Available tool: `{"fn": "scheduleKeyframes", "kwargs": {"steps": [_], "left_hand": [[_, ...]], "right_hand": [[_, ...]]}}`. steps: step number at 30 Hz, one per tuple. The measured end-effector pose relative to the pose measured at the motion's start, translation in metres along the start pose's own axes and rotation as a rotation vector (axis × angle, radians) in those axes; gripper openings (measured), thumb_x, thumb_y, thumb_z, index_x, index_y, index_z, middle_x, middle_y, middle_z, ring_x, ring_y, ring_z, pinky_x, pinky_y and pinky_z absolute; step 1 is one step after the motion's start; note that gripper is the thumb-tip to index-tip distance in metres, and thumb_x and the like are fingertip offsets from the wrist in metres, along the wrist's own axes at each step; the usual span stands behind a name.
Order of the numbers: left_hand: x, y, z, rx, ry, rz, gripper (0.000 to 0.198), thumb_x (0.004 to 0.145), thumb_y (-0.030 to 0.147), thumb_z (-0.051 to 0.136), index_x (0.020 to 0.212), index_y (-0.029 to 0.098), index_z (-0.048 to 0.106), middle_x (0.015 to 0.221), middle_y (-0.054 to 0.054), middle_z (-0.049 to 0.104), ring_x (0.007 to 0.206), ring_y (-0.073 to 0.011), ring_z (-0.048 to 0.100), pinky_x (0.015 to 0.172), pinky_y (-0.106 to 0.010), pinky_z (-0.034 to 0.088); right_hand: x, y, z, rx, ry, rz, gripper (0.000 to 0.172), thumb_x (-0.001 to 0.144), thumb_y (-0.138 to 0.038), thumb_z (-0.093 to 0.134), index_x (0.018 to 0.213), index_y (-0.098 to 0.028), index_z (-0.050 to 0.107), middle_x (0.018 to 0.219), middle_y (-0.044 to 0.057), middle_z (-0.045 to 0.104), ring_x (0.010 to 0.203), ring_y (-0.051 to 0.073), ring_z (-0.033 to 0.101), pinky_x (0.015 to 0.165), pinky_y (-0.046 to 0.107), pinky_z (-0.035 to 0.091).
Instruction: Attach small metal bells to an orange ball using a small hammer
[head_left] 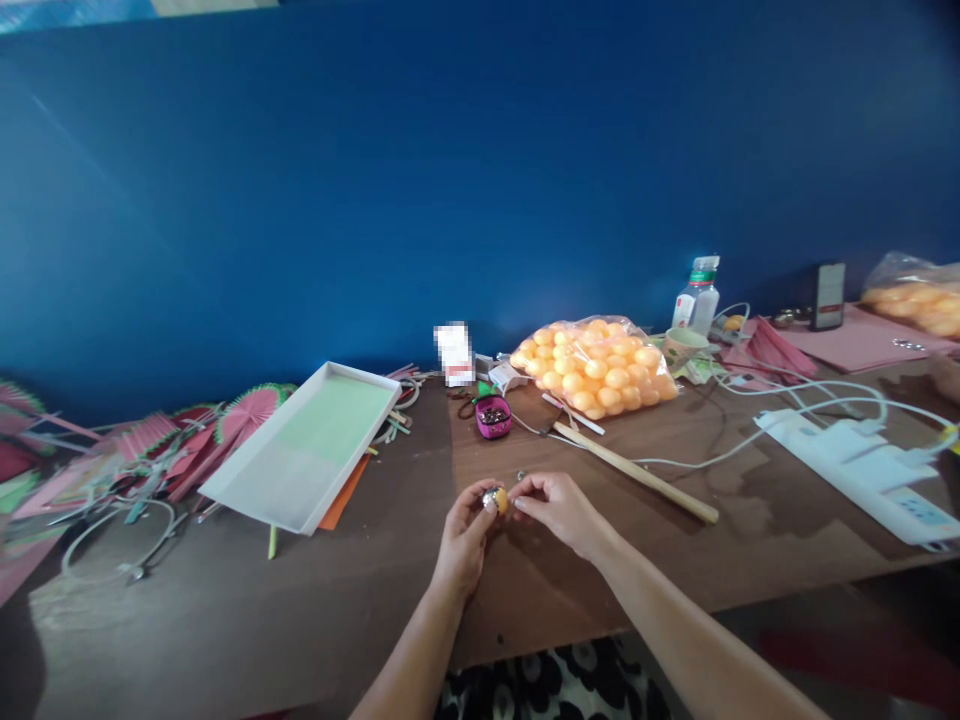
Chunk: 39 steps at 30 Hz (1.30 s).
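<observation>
Over the brown table, my left hand (465, 535) is closed round a small ball (496, 500) that is part shiny silver and part orange. My right hand (559, 510) is just right of it, thumb and fingers pinched together beside the orange side. Whatever lies in that pinch is too small to make out. A tiny shiny piece (522, 475) rests on the table just beyond my right fingers. Farther back stands a small purple container (493, 418) with little dark and shiny bits inside.
Behind lies a clear bag of orange balls (592, 365). A wooden stick (637, 470) and a white power strip (855, 475) with cables are on the right. At left, a white tray (307, 445) leans over paper fans (251, 410). A person's hand (946, 380) shows at the right edge.
</observation>
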<state>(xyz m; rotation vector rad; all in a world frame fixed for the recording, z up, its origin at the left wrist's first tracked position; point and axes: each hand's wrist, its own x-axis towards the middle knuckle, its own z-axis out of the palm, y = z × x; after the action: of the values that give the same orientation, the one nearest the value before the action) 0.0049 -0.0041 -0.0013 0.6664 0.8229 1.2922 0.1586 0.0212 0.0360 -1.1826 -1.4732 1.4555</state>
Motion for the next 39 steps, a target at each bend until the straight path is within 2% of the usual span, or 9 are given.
{"fn": "scheduleKeyframes", "kwargs": {"steps": [5, 13, 19, 32, 39], "left_hand": [[-0.002, 0.0, 0.003, 0.093, 0.001, 0.05, 0.033, 0.071, 0.029, 0.067, 0.101, 0.017, 0.06, 0.099, -0.008, 0.064, 0.078, -0.0148, 0.061, 0.074, -0.027, 0.047], [0.001, -0.008, -0.001, 0.264, 0.083, 0.131, 0.038, 0.068, 0.031, 0.069, 0.102, 0.017, 0.061, 0.093, -0.007, 0.065, 0.085, -0.0177, 0.06, 0.077, -0.025, 0.045], [0.002, -0.009, -0.004, 0.301, 0.119, 0.162, 0.032, 0.071, 0.032, 0.067, 0.098, 0.016, 0.064, 0.092, -0.008, 0.066, 0.084, -0.0176, 0.06, 0.078, -0.026, 0.045], [0.001, -0.004, -0.004, 0.351, 0.121, 0.219, 0.03, 0.07, 0.029, 0.068, 0.098, 0.017, 0.066, 0.108, -0.01, 0.063, 0.103, -0.0227, 0.056, 0.09, -0.03, 0.041], [0.0, -0.002, -0.004, 0.383, 0.105, 0.259, 0.027, 0.072, 0.028, 0.066, 0.097, 0.018, 0.066, 0.112, -0.011, 0.061, 0.105, -0.0233, 0.055, 0.092, -0.032, 0.04]], "right_hand": [[0.003, 0.006, 0.007, 0.031, 0.014, 0.008, 0.011, 0.07, -0.024, 0.057, 0.072, -0.014, 0.062, 0.063, 0.002, 0.065, 0.058, 0.012, 0.059, 0.057, 0.023, 0.046], [0.007, 0.004, 0.016, 0.082, 0.072, 0.112, 0.006, 0.064, -0.021, 0.057, 0.066, -0.016, 0.056, 0.058, -0.002, 0.06, 0.053, 0.011, 0.058, 0.051, 0.021, 0.046], [0.007, 0.008, 0.02, 0.058, 0.077, 0.098, 0.007, 0.066, -0.023, 0.056, 0.064, -0.017, 0.053, 0.054, -0.005, 0.054, 0.05, 0.01, 0.056, 0.046, 0.019, 0.043], [0.009, 0.016, 0.02, 0.028, 0.053, 0.087, 0.009, 0.069, -0.025, 0.055, 0.066, -0.017, 0.054, 0.055, -0.003, 0.057, 0.049, 0.01, 0.052, 0.048, 0.021, 0.043], [0.007, 0.012, 0.021, 0.035, 0.045, 0.088, 0.011, 0.069, -0.027, 0.055, 0.066, -0.017, 0.054, 0.058, -0.003, 0.058, 0.052, 0.01, 0.053, 0.048, 0.021, 0.043]]}}
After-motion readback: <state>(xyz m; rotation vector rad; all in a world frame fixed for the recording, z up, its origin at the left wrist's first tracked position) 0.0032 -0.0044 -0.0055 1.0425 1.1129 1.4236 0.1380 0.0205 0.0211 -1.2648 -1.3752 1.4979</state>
